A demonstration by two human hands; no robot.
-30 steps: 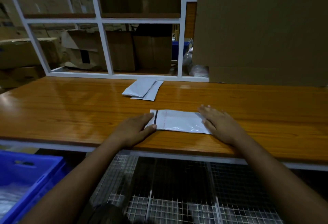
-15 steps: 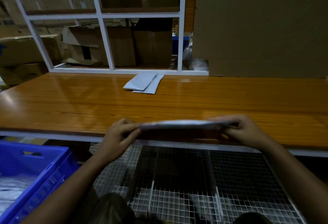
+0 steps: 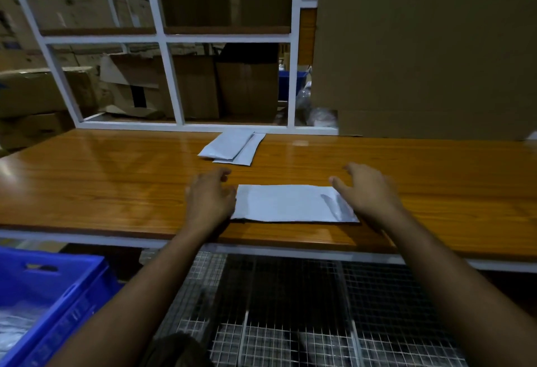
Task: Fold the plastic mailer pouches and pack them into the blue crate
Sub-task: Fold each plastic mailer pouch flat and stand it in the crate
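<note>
Three plastic mailer pouches show on the wooden bench (image 3: 87, 180): one near pouch (image 3: 287, 203) lying flat close to the front edge, and two far pouches (image 3: 232, 148) overlapping each other near the white frame (image 3: 171, 82) at the back. The near pouch is a pale grey-white rectangle of thin, slightly glossy film, smooth over most of its face, with a creased, shinier patch at its right end and a straight fold along its front edge. The far pair are the same pale film, long and narrow, one lying partly over the other at a slant. Two bare hands flank the near pouch. The left hand (image 3: 209, 198) lies at the pouch's left edge, fingers relaxed and loosely bent, touching or just beside the film; it grips nothing. The right hand (image 3: 367, 192) hovers over the right end, fingers spread and nearly straight, thumb reaching toward the corner, holding nothing. One blue crate (image 3: 58, 291) of rigid moulded plastic with a slotted handle sits low at the left, below the bench, with pale crinkled plastic inside. The bench top is glossy orange-brown wood grain. Wire mesh shelving (image 3: 290, 323) lies beneath, and brown cardboard boxes (image 3: 421, 47) stand behind.
</note>
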